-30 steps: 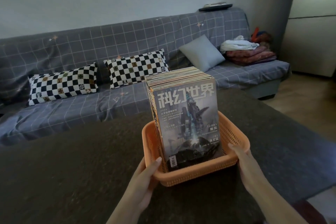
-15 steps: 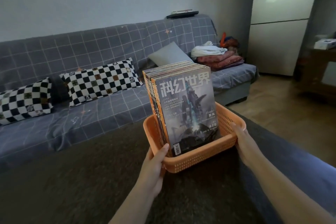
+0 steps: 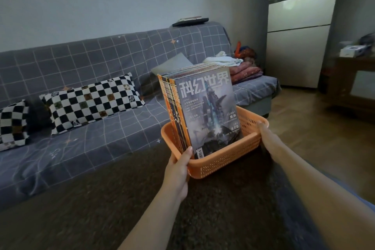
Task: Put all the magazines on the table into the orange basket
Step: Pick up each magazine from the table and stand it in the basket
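- Got my left hand (image 3: 178, 170) wrapped around the near-left corner of the orange basket (image 3: 227, 160), thumb hooked up over the rim and touching the bottom corner of the front cover.
- Right hand (image 3: 267, 138) is flat against the right end of the basket, fingertips curling onto the rim at the far right corner. Can't see how far the fingers wrap on the outer side, but it's holding that end.
- The magazines (image 3: 207, 107) are all standing upright in the basket as one packed row, spines on the left, leaning back a touch. Front one has a grey-blue sci-fi cover with big white Chinese characters and a barcode at the bottom left.
- Honestly can't tell if the basket is sitting on the dark table (image 3: 121, 199) or just off it, its bottom edge is right over the far edge.
- Behind it is the sofa (image 3: 91, 63) with a grey grid cover, two checkered pillows (image 3: 91, 101), a plain grey cushion (image 3: 172, 63) and some folded blankets (image 3: 245, 72) at the right end.
- White cabinet (image 3: 298, 36) stands in the right corner.
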